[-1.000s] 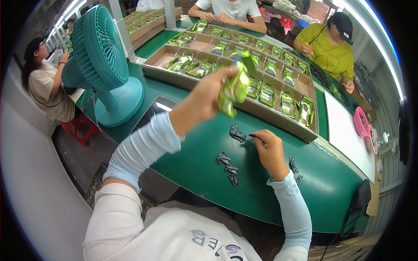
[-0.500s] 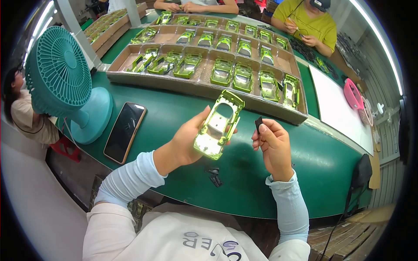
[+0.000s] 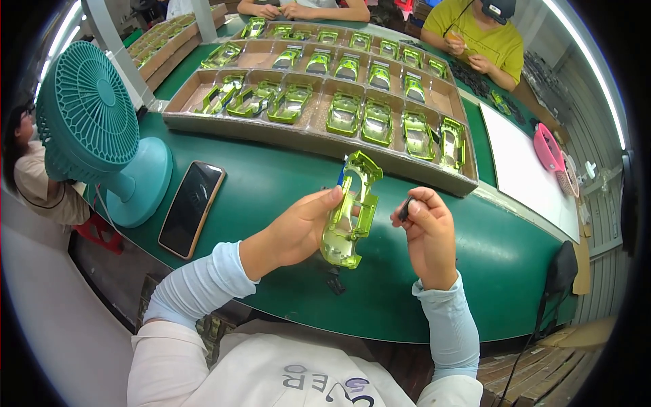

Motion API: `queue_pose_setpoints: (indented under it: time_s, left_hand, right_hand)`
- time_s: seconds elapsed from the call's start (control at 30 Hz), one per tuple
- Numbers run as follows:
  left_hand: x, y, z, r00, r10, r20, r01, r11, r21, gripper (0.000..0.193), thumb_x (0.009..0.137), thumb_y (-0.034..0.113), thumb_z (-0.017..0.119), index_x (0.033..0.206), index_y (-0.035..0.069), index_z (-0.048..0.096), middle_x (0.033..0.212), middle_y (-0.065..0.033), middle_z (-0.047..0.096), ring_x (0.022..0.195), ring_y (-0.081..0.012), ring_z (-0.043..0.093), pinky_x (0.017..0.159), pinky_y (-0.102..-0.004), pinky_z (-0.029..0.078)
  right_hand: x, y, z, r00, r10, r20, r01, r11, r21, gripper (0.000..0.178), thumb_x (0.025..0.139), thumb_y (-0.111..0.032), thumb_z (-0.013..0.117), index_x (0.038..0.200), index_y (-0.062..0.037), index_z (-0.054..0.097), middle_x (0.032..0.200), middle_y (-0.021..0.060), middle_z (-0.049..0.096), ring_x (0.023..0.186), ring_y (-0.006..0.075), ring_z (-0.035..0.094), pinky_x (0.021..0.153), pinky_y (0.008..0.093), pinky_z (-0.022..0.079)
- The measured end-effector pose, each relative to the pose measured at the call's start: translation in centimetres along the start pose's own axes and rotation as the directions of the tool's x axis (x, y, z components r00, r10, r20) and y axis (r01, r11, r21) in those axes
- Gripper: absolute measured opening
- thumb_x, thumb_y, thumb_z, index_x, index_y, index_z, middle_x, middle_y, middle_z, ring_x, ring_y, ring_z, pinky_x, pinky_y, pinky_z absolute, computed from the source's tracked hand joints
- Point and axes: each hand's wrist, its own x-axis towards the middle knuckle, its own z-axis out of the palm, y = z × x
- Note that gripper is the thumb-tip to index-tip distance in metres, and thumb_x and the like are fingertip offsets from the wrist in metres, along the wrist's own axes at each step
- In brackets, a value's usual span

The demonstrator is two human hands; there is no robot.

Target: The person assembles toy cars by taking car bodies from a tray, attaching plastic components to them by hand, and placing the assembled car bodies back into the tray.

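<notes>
My left hand [image 3: 298, 227] grips a shiny green toy car body [image 3: 351, 210], underside up, above the green table [image 3: 271, 183]. Just right of it, my right hand [image 3: 427, 227] pinches a small black part [image 3: 405, 209] between thumb and fingers, a little apart from the car body. One more small black part [image 3: 335, 281] lies on the table below the car body, near the front edge.
A cardboard tray [image 3: 271, 132] with several green car bodies stands behind my hands. A teal fan [image 3: 95, 129] and a phone [image 3: 191, 207] are at the left. A person in yellow [image 3: 485, 37] and another person's hands [image 3: 298, 9] work across the table. A pink object [image 3: 546, 147] sits far right.
My left hand has brought the green car body down from the tray to the front of me and turned it. My right hand lifted a black part off the table toward it.
</notes>
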Motion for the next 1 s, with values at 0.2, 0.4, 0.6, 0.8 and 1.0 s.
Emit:
queue_pose_setpoints:
  time_s: [0.2, 0.4, 0.6, 0.8, 1.0]
  left_hand:
    - [-0.2, 0.1, 0.7, 0.998, 0.058, 0.033, -0.058, 0.998, 0.017, 0.041, 0.089, 0.03, 0.046, 0.118, 0.003, 0.038, 0.111, -0.0115, 0.052, 0.098, -0.0229, 0.054, 0.087, -0.0388, 0.044]
    - [-0.1, 0.2, 1.2, 0.996, 0.083, 0.029, -0.084, 0.995, 0.053, 0.049, 0.086, 0.03, 0.051, 0.123, 0.003, 0.034, 0.112, -0.012, 0.052, 0.101, -0.0237, 0.053, 0.088, -0.0387, 0.043]
    - [-0.3, 0.7, 0.1, 0.994, -0.102, 0.037, 0.108, 0.967, -0.232, 0.048, 0.089, 0.04, 0.041, 0.118, 0.001, 0.041, 0.101, -0.0137, 0.056, 0.089, -0.0243, 0.057, 0.07, -0.0345, 0.05]
    - [-0.3, 0.8, 0.1, 0.908, -0.317, 0.275, 0.378, 0.902, -0.208, 0.045, 0.089, 0.042, 0.039, 0.112, 0.004, 0.049, 0.091, -0.0137, 0.06, 0.071, -0.0241, 0.062, 0.051, -0.0297, 0.052]
    - [-0.2, -0.1, 0.8, 0.884, -0.45, 0.127, 0.464, 0.876, -0.131, 0.042, 0.089, 0.042, 0.04, 0.106, 0.005, 0.051, 0.089, -0.0124, 0.061, 0.068, -0.0252, 0.062, 0.055, -0.0296, 0.05]
  right_hand:
    - [0.2, -0.5, -0.1, 0.994, 0.078, -0.077, -0.07, 0.993, 0.096, 0.011, 0.083, -0.009, 0.053, 0.092, -0.0025, 0.049, 0.088, 0.012, 0.061, 0.081, 0.0197, 0.06, 0.071, 0.0279, 0.047]
    - [0.1, -0.2, -0.7, 0.994, 0.054, -0.097, -0.04, 0.989, 0.139, 0.011, 0.082, -0.006, 0.054, 0.093, -0.0025, 0.051, 0.089, 0.0076, 0.059, 0.078, 0.0149, 0.056, 0.07, 0.0247, 0.045]
    - [-0.6, -0.8, 0.6, 1.0, 0.019, -0.022, -0.017, 0.997, 0.075, 0.016, 0.08, -0.004, 0.056, 0.095, 0.0002, 0.053, 0.082, 0.0061, 0.058, 0.071, 0.0127, 0.055, 0.066, 0.0245, 0.044]
    - [-1.4, -1.5, 1.8, 0.982, -0.19, 0.016, 0.191, 0.979, -0.072, 0.013, 0.073, 0.004, 0.06, 0.085, 0.0021, 0.056, 0.079, 0.0088, 0.058, 0.069, 0.0168, 0.057, 0.066, 0.027, 0.046]
    - [-2.0, -1.5, 2.8, 0.957, -0.251, 0.147, 0.29, 0.811, -0.508, 0.009, 0.066, 0.008, 0.06, 0.073, 0.0028, 0.06, 0.075, 0.008, 0.058, 0.069, 0.0136, 0.054, 0.063, 0.0234, 0.042]
